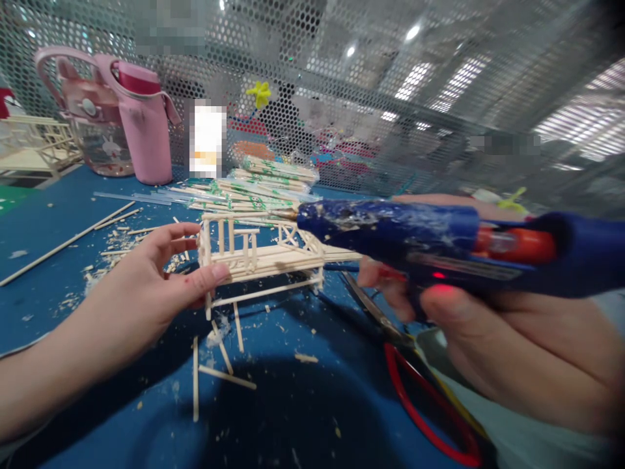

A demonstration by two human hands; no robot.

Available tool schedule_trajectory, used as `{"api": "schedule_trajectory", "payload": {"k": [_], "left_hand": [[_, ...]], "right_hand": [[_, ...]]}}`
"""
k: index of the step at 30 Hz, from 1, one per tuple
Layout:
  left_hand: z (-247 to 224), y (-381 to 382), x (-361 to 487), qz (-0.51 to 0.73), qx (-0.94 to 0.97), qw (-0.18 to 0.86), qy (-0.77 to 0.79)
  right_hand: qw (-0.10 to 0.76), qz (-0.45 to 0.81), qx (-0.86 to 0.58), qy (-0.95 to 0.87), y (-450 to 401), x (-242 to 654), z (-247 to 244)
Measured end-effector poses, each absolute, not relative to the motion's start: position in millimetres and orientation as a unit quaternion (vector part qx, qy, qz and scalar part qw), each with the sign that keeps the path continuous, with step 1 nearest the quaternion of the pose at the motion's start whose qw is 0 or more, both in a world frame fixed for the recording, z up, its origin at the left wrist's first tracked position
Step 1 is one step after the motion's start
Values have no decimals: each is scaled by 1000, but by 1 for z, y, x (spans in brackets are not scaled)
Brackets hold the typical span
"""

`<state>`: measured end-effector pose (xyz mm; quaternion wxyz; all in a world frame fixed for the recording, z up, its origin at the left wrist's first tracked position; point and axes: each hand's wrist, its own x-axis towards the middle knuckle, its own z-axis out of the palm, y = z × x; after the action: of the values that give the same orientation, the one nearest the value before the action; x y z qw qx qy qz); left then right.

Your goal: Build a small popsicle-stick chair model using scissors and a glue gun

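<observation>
My left hand (170, 273) grips the left end of a small wooden stick model (263, 257), thumb in front and fingers behind. The model has a slatted deck with upright posts and cross-braces at its right end. In my right hand (469, 319) is a blue hot glue gun (381, 221), its barrel pointing left and a small red light glowing on its side. The gun's metal nozzle appears at the model's top rail; whether it touches cannot be told. Below the gun lies a pair of pliers (410, 365) with red and yellow handles, partly hidden by my right hand.
Packaged wooden sticks (263, 185) lie behind the model. Loose stick pieces (227, 376) and shavings litter the blue table (293, 397). A pink bottle (146, 130) and a clear pink-lidded bottle (102, 143) stand back left, beside another stick structure (36, 146). A perforated metal screen (312, 78) rises behind.
</observation>
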<state>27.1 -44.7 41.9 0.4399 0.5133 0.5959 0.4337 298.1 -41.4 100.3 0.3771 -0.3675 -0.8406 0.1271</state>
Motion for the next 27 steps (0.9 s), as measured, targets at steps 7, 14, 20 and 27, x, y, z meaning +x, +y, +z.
{"api": "schedule_trajectory", "payload": {"k": [7,14,20,27], "left_hand": [[43,-43,28,443,513,447,584],[34,-33,24,487,540,421,542],[24,-27,17,494,527,464,513],[39,-20,15,468,389,594,525]], "right_hand": [[457,323,-342,-755,-50,284,94],[503,377,-285,-723,-46,286,85],[489,423,-262,-717,-36,286,74],[473,485,-284,-679,-28,284,67]]}}
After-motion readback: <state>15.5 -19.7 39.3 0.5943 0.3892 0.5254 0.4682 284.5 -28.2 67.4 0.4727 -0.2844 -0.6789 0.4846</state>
